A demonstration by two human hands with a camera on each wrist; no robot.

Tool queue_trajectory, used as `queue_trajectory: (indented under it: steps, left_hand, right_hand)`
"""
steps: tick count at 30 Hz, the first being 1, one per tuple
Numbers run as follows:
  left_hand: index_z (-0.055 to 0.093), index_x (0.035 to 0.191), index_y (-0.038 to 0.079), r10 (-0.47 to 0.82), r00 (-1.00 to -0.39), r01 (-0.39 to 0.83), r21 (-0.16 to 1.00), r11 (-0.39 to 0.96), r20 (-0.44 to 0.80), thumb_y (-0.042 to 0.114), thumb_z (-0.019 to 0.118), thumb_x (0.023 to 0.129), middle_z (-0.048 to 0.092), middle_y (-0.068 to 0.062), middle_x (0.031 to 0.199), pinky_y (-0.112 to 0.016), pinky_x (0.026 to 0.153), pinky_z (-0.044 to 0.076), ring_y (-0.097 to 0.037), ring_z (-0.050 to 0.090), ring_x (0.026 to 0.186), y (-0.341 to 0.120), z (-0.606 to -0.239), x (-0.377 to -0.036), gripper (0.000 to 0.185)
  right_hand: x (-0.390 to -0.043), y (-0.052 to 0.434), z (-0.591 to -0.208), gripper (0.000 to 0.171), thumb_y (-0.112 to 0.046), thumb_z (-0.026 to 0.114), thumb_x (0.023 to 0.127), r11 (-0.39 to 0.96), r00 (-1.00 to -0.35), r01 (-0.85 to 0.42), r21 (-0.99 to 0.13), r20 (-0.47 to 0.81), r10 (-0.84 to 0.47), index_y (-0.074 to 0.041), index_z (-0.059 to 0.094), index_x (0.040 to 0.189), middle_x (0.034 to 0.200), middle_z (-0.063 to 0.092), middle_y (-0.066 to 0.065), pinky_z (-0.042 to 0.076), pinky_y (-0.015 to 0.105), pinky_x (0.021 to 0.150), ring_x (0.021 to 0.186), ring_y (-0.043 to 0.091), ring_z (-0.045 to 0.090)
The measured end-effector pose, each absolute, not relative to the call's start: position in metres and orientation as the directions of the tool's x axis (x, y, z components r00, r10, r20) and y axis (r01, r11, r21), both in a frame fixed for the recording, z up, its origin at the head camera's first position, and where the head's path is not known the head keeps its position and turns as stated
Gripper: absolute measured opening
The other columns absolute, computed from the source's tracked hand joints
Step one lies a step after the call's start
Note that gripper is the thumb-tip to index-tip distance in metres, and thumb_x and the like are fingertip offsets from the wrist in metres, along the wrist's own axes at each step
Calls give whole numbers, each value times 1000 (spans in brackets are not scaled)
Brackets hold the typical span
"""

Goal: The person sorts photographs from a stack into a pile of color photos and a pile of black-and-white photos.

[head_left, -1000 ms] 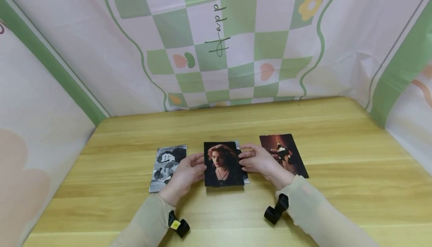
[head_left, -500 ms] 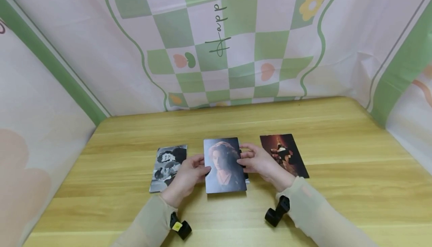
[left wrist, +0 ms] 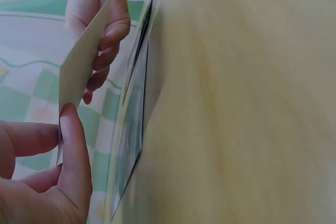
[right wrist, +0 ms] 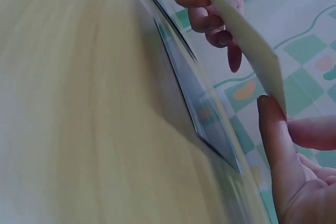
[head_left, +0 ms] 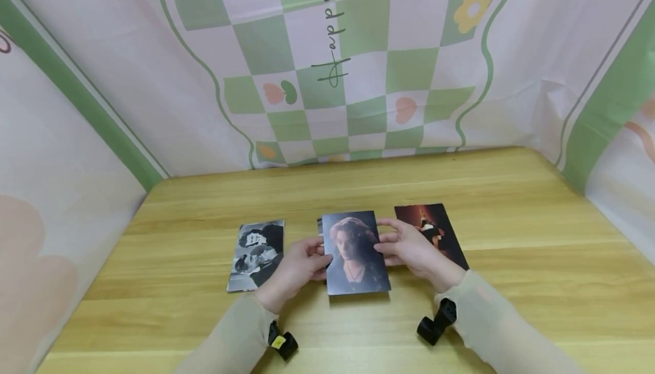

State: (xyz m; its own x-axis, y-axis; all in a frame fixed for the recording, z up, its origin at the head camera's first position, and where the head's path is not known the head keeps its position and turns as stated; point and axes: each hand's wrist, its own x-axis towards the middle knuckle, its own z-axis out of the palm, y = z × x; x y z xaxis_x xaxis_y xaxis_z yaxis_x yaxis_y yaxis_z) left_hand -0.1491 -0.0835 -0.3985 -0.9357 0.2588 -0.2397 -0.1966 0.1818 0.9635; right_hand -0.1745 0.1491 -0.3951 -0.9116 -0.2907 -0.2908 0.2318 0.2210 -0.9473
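Both hands hold one portrait photo [head_left: 355, 253] of a red-haired person, lifted off the wooden table [head_left: 358, 186] and tilted. My left hand [head_left: 318, 258] pinches its left edge and my right hand [head_left: 385, 241] pinches its right edge. In the left wrist view my left hand [left wrist: 59, 129] pinches the photo's pale back [left wrist: 84, 61], with the other hand's fingers [left wrist: 107, 22] on the far edge. The right wrist view shows my right hand [right wrist: 275, 114] pinching that photo [right wrist: 247, 43] above another photo [right wrist: 197, 95] lying flat.
A black-and-white photo [head_left: 256, 253] lies on the table to the left, and a dark red photo [head_left: 435, 231] to the right, partly behind my right hand. A corner of another photo [head_left: 319, 225] peeks out behind the held one. A checkered cloth [head_left: 332, 61] walls the table.
The portrait photo has come up off the pile and shifted right, tilting so it catches glare. Both hands moved right with it.
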Motion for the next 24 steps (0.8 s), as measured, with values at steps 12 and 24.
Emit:
queue_trajectory:
  steps: [12, 24]
  left_hand:
    - [31, 144, -4, 322, -905, -250, 960, 126, -278, -4, 51, 93, 46, -3, 94, -25, 68, 59, -12, 51, 80, -56, -400, -156, 55]
    - [36, 143, -1, 330, -894, -287, 953, 100, -304, -5, 54, 92, 52, -6, 100, -31, 75, 60, -17, 58, 100, -12, -398, -166, 54]
  right_hand:
    - [-174, 183, -395, 64, -4, 56, 93, 325, -915, 181, -928, -280, -290, 1, 21, 147, 133, 42, 35, 60, 32, 72, 96, 19, 63]
    - [-179, 230, -392, 67, -6, 53, 95, 347, -906, 149, -926, -268, -326, 6, 12, 147, 105, 54, 7, 59, 27, 64, 78, 5, 59]
